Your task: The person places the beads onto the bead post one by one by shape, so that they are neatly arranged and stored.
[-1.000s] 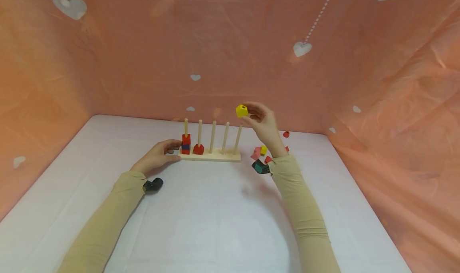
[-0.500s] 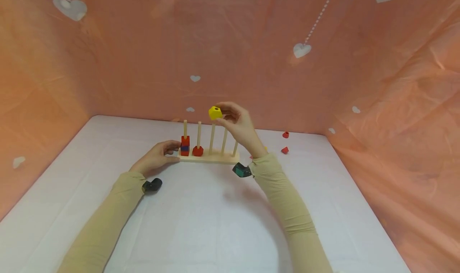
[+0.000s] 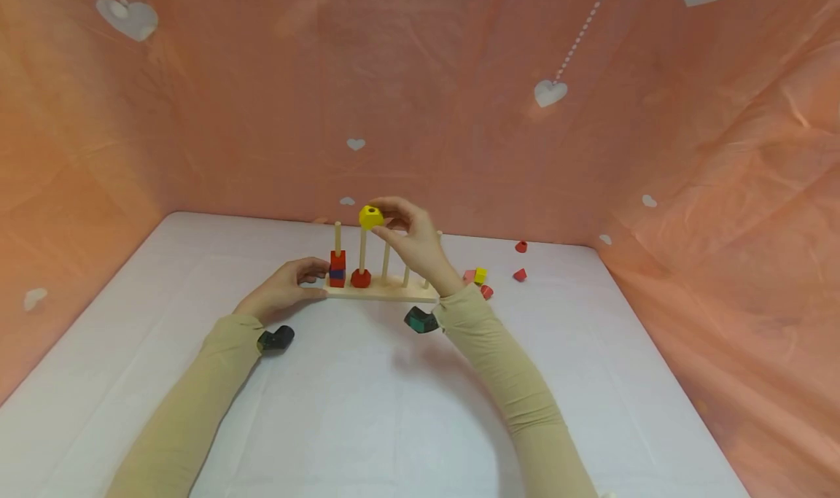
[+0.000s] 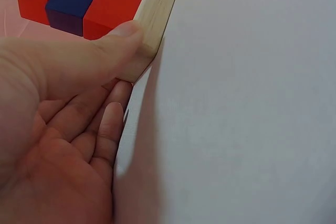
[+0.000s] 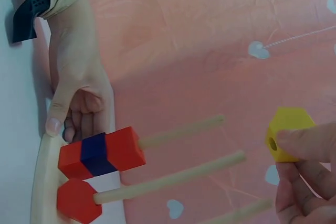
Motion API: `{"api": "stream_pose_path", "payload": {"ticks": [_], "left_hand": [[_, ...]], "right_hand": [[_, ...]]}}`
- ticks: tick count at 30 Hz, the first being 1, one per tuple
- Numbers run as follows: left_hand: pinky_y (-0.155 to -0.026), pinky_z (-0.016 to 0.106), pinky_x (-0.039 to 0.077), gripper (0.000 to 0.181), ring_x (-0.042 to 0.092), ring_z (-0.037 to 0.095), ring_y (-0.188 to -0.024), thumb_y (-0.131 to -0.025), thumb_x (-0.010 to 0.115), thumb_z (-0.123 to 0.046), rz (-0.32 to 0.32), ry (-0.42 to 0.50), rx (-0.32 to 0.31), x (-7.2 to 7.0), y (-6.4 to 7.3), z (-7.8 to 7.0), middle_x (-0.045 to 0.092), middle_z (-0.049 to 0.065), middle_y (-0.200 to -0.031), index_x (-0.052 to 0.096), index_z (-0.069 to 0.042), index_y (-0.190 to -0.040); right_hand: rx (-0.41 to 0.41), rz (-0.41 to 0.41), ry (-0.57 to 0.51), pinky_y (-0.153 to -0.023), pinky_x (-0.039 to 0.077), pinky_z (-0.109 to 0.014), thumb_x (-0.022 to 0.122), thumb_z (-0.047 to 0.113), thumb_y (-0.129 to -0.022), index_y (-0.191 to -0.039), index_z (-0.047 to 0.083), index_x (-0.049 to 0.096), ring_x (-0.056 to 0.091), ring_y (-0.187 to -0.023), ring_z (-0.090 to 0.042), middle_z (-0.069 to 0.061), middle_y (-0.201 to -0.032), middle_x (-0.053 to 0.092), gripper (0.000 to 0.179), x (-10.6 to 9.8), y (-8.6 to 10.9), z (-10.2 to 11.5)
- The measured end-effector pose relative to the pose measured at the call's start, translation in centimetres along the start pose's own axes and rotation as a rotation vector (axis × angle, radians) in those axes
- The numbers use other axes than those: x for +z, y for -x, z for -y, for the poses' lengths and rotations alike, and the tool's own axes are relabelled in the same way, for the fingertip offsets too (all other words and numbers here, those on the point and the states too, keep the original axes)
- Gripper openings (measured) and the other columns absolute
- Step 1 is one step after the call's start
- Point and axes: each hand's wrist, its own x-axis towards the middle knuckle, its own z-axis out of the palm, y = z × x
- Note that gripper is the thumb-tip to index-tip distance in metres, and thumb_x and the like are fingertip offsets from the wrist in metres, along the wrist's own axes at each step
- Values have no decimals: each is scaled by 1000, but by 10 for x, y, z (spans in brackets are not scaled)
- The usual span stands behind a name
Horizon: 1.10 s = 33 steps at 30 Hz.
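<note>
My right hand (image 3: 413,239) pinches a yellow hexagonal block (image 3: 370,218) between thumb and fingers, above the second peg from the left. In the right wrist view a gap shows between the yellow block's hole and the peg tip (image 5: 240,156). A red hexagonal block (image 5: 79,201) sits at the bottom of that peg. Red, blue and red blocks (image 4: 73,2) are stacked on the leftmost peg. My left hand (image 3: 282,288) holds the left end of the wooden peg base (image 3: 394,292), its thumb (image 4: 123,38) on the front edge. The right hand partly hides the pegs farther right.
Right of the peg base lie a pink block (image 3: 469,275), a yellow block (image 3: 481,275) and several red ones, including one (image 3: 520,274) farther right. White cloth covers the table (image 3: 328,396). A pink curtain (image 3: 262,119) with hearts hangs behind it.
My right hand has carried the yellow block leftward, from beyond the right end of the pegs to above the second peg, and slightly down. The left hand has kept its place on the base.
</note>
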Motion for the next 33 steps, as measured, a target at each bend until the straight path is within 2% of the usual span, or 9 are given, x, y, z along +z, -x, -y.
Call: {"api": "stream_pose_path", "payload": {"ticks": [3,6,10,20,25,29,33], "left_hand": [[-105,50,32,58,42,34,-121,-84,74,-13,5,11,-6,0,1,1,48,16,-135,47,-4,-134],[-106,50,32,58,41,34,-123,-84,74,-12,6,26,-11,0,1,1,47,17,-135,46,-4,-134],[-105,50,33,58,42,34,-122,-84,74,-13,4,15,-6,1,1,1,47,17,-135,46,-4,-135],[-105,50,32,57,42,34,-121,-84,74,-14,-3,8,4,1,2,-4,49,16,-134,48,-4,-134],[-106,52,31,59,41,36,-123,-84,74,-13,-4,2,-6,1,2,-3,47,18,-136,46,-2,-135],[-106,52,31,59,42,36,-123,-84,74,-15,-3,-14,4,1,1,-2,48,18,-135,46,-2,-135],[-106,51,31,57,43,34,-120,-83,75,-16,-10,-19,12,0,0,-2,50,17,-134,48,-4,-133]], "right_hand": [[-17,-21,21,-83,52,-33,67,-6,-85,-118,-4,61,59,-92,-18,-13,-111,64,33,5,0,-4],[-17,-31,35,-85,51,-40,65,-8,-85,-118,-7,60,59,-93,-25,-19,-111,62,33,9,2,7],[7,-26,55,-87,49,-42,63,-10,-86,-118,-12,58,57,-97,-35,-25,-113,60,33,12,5,24],[88,-14,88,-85,50,-36,63,-10,-87,-120,-11,57,58,-100,-33,-24,-114,61,34,20,9,16],[107,-33,71,-87,51,-39,64,-10,-86,-125,-10,53,59,-102,-35,-27,-116,60,41,27,17,4],[150,-88,35,-87,51,-31,67,-8,-84,-129,-5,49,61,-99,-31,-22,-115,61,49,33,20,-22],[210,-126,-9,-87,50,-28,68,-7,-84,-124,-6,51,61,-99,-27,-19,-113,61,43,40,24,-46]]}}
